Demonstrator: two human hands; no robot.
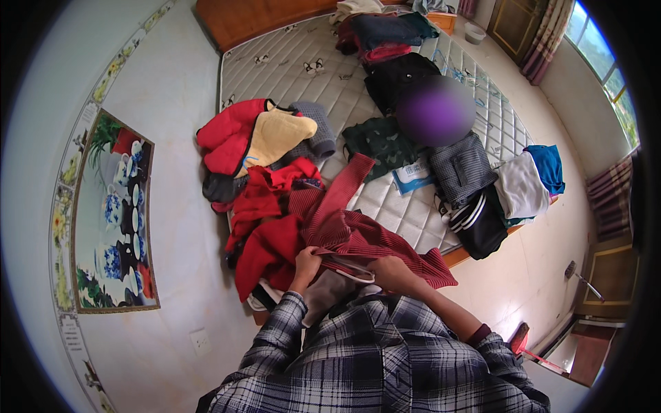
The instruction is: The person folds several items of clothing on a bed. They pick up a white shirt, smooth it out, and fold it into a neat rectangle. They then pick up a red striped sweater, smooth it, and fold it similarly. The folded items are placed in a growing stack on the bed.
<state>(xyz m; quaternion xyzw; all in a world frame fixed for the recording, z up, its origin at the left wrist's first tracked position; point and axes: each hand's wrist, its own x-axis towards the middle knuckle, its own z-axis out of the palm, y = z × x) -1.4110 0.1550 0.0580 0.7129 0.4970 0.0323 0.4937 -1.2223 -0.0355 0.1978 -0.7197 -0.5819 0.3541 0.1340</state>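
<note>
A dark-red striped knit top (341, 232) lies spread at the near edge of the bare mattress, one sleeve pointing away from me. My left hand (307, 266) pinches its near edge. To the right, my right hand (395, 273) is closed on the same garment, beside a white clothes hanger (356, 276) that shows partly under the cloth. Whether the fingers also grip the hanger, I cannot tell. Bright red clothing (271, 258) is heaped left of the top, and light grey cloth (328, 291) shows below my hands.
A red jacket (227, 134) with cream lining lies far left on the mattress (289, 57). Camouflage clothing (379, 147), a folded checked garment (461, 168) and black striped clothing (477, 227) lie right of centre. A blurred purple patch (436, 111) hides part of the bed. The wall (191, 206) borders the left.
</note>
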